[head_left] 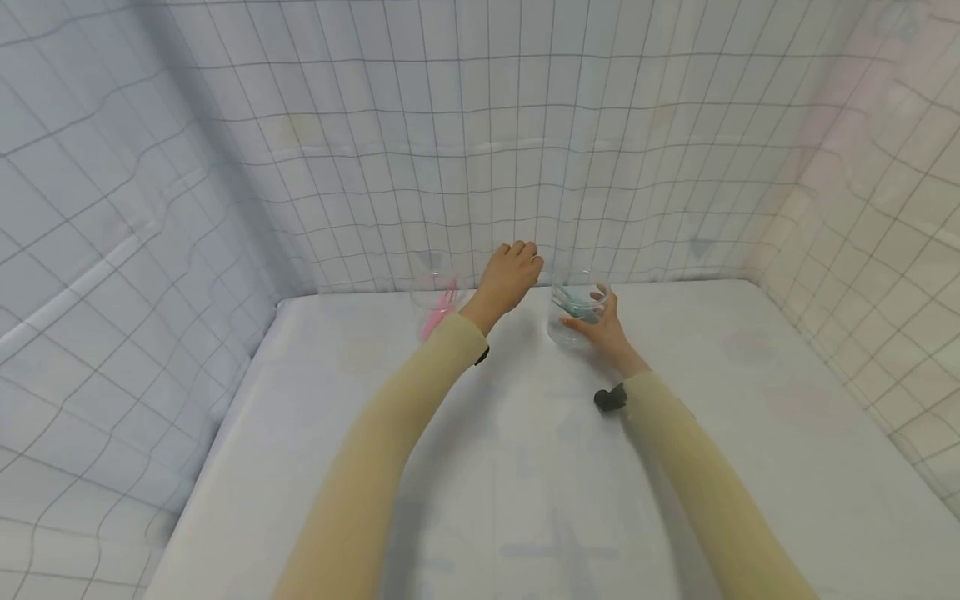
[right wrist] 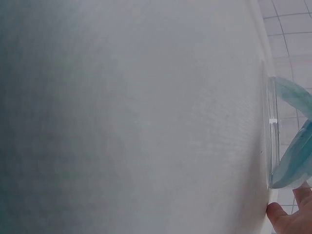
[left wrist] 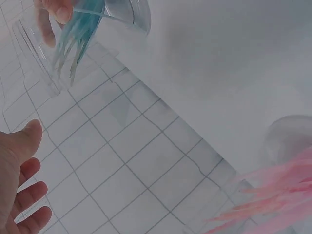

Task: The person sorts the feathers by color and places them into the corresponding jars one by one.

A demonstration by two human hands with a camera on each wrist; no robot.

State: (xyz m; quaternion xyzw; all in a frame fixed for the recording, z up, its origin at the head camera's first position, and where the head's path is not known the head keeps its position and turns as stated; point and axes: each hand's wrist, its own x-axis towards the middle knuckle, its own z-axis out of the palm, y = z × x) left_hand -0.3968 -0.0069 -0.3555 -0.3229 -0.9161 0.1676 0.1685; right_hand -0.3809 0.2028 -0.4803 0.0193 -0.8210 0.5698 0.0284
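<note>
My right hand point(head_left: 603, 329) holds a clear cup point(head_left: 566, 335) upright on the table, with thumb and fingers around its side. Thin teal strips point(left wrist: 80, 34), their exact kind unclear, stand in this cup and reach toward its rim. Between this cup and a second clear cup point(head_left: 429, 293), my left hand point(head_left: 512, 275) hovers with its fingers loosely bent. Nothing shows between the fingers of that hand point(left wrist: 24, 180) in the left wrist view. Pink feathery strips point(head_left: 441, 312) lean inside the second cup, to the left of my left wrist. Most of my right hand is cut off in the right wrist view.
Both cups are on a white-covered table point(head_left: 510, 483), near its back edge. A white cloth with a dark grid point(head_left: 480, 125) hangs behind the table and along both sides. A small black wrist device point(head_left: 611, 398) sits at my right cuff.
</note>
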